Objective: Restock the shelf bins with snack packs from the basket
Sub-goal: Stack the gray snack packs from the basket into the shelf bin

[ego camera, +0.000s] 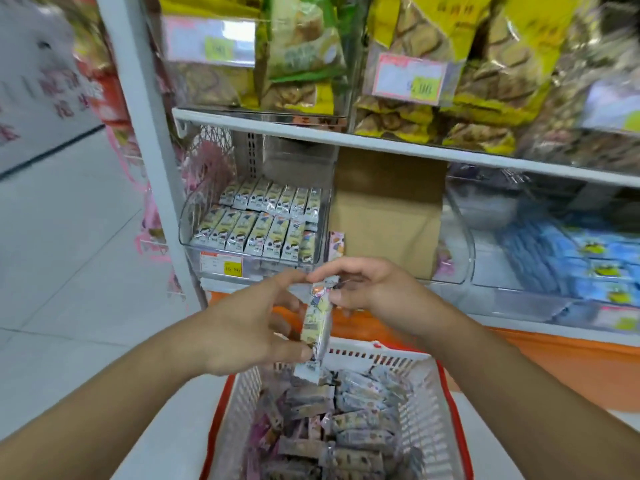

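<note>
The pack (317,320) stands near-upright above the basket (346,355), left hand (249,320) pinching its lower end, right hand (363,285) pinching its top, with the bin (194,233) just beyond, up-left.

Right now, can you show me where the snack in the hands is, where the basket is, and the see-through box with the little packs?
snack pack (317,323), head view, middle of its wrapper
basket (381,355), head view, far white rim
clear bin (185,233), head view, left front wall
</note>
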The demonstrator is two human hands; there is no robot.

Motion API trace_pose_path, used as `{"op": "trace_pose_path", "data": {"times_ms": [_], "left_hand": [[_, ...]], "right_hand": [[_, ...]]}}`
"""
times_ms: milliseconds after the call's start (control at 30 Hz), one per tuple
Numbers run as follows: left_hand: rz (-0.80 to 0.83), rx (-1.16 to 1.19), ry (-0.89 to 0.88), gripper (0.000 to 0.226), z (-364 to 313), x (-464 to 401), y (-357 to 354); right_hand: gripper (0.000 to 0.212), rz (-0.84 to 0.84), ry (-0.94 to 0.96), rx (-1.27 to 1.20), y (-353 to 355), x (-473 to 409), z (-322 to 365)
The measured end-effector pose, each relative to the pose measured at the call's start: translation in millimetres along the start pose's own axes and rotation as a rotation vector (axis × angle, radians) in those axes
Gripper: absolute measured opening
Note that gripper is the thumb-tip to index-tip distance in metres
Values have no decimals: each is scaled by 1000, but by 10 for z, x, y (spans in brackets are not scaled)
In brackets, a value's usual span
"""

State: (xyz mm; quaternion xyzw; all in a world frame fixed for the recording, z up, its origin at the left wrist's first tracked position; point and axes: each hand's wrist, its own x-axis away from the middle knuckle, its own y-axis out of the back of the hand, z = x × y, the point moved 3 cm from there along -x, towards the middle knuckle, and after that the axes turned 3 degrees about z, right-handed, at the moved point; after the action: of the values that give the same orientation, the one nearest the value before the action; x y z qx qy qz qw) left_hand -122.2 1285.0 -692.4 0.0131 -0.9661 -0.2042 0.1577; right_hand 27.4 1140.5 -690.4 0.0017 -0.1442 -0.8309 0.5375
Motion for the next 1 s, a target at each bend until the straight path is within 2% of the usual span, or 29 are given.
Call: {"op": "trace_pose_path", "data": {"times_ms": [100, 167, 267, 333, 467, 600, 700, 767, 867, 1000], "left_hand": [[-72, 14, -55, 122, -111, -38, -43], [-91, -10, -79, 128, -156, -57, -54], [-156, -172, -85, 121, -177, -89, -22], [-186, -199, -79, 117, -164, -134, 20], [-197, -96, -59, 113, -114, -267, 160], [-136, 20, -100, 104, -101, -377, 325], [-126, -41, -113, 102, -111, -446, 424], [-168, -55, -99, 99, -113, -547, 532], [-290, -85, -83, 94, -101, -760, 794], [-368, -235, -66, 88, -69, -1087, 993]], "right_hand": [[27, -65, 15, -70, 0, -72, 17], [28, -92, 17, -154, 1, -121, 8], [30, -107, 22, -295, 31, -209, -29], [29, -122, 20, -322, 24, -276, -47], [27, -199, 8, -309, 3, -412, -77], [26, -220, 19, -319, 17, -537, -76], [31, -237, 31, -329, 31, -587, -22], [41, -311, 42, -157, 78, -637, -15], [64, -459, 117, 323, 167, -666, 16], [76, -412, 62, 502, 172, -604, 13]]}}
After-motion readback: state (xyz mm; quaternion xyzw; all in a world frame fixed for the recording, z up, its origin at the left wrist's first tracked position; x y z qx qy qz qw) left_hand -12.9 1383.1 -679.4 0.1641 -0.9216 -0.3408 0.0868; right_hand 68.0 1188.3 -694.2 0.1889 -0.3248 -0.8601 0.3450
